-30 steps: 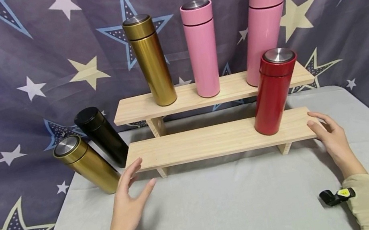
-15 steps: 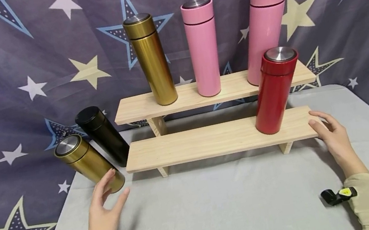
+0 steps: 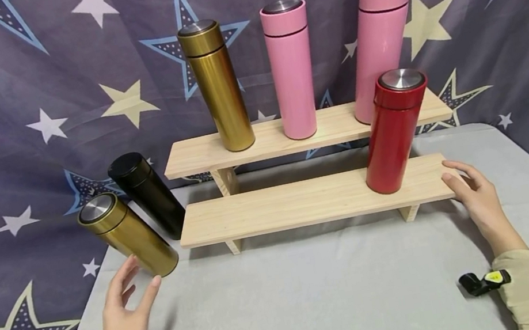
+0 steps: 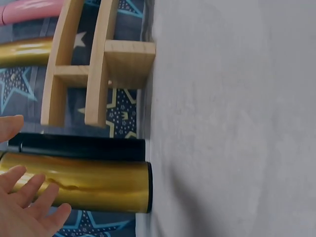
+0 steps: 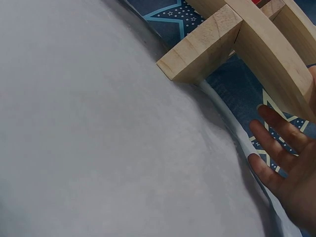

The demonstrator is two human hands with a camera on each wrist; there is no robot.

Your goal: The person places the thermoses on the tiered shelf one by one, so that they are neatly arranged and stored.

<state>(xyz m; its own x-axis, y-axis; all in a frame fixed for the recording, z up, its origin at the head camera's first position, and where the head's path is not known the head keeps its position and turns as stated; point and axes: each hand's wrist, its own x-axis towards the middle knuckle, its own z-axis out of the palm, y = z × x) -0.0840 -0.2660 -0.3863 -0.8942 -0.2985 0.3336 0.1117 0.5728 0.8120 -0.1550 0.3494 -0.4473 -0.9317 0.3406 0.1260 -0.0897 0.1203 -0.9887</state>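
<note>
My left hand reaches toward a gold thermos flask, thumb and fingers spread apart, with its fingertips overlapping the flask's lower side in the head view. The left wrist view shows the fingers in front of that gold body with nothing gripped. Just behind stands a black thermos. At the right end of the lower wooden shelf board, my right hand rests with thumb and index finger at the board's edge; its other fingers extend loosely below. A red thermos stands upright on this board.
The upper shelf board bears another gold thermos and two pink ones, the middle pink thermos and the right pink thermos. A starry curtain hangs behind the grey-covered table.
My left hand has moved left and down from the shelf's left end to the gold thermos on the table. The right hand, shelf and flasks have stayed in place.
</note>
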